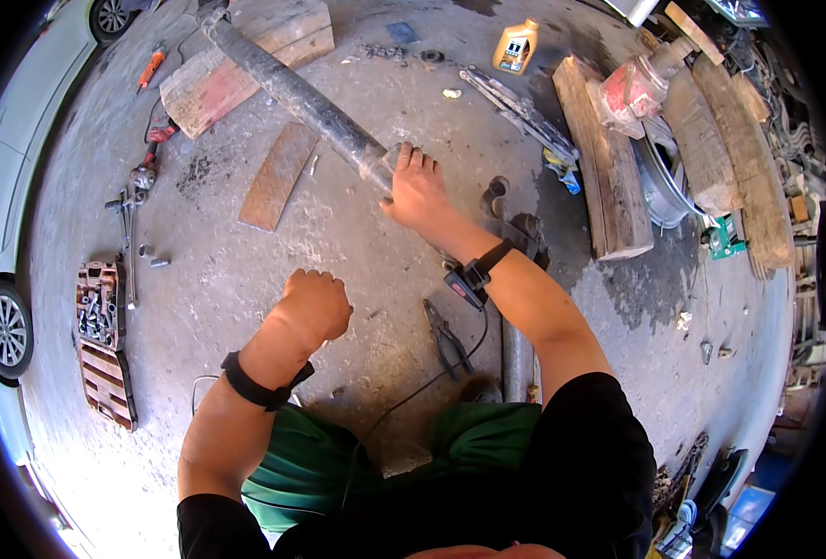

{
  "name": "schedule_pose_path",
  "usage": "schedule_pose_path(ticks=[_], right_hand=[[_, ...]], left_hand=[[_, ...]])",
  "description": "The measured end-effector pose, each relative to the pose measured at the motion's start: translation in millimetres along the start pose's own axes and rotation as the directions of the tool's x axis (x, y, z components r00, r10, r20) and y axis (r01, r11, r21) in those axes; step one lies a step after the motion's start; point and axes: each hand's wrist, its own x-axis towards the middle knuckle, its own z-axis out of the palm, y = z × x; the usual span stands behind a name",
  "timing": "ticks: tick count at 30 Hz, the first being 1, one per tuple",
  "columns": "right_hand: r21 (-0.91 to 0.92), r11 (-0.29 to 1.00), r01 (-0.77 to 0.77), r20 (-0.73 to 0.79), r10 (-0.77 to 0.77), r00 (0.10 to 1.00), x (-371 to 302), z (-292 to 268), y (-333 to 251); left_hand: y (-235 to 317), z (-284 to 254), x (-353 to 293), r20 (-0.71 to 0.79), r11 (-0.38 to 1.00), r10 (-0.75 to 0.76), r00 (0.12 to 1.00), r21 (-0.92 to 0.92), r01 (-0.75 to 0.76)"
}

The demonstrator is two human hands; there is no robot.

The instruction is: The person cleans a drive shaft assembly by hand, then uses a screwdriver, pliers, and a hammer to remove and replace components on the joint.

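Note:
A long grey metal tube (pixel 301 102) slants across the floor, its far end over a thick wooden block (pixel 245 70). My right hand (pixel 419 191) is wrapped round the tube's near end, and its palm side is hidden. Lower and to the left, my left hand (pixel 315 306) is closed in a fist above the concrete, apart from the tube; nothing sticks out of it. A pair of pliers (pixel 444 340) lies on the floor below my right forearm. Dark metal parts (pixel 515 224) and another metal pipe (pixel 517 359) are partly hidden behind that forearm.
A socket set case (pixel 102 307), wrenches (pixel 129 242) and an angle grinder (pixel 149 163) lie at left, near a parked car (pixel 31 140). A rusty plate (pixel 279 177) lies mid-floor. At right are wooden beams (pixel 607 177), a wheel rim (pixel 660 177) and an oil jug (pixel 515 47).

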Motion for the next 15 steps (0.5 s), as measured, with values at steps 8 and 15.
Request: schedule_pose_path(ticks=[8,15], right_hand=[[-0.016,1.0,0.004,0.007,-0.003,1.0,0.0,-0.5,0.2],[0.017,1.0,0.026,-0.016,-0.026,1.0,-0.1,0.8,1.9]], left_hand=[[-1.5,2.3,0.1,-0.019,1.0,0.005,1.0,0.003,-0.004],[0.3,-3.2,-1.4,0.009,1.0,-0.004,1.0,-0.009,0.004]])
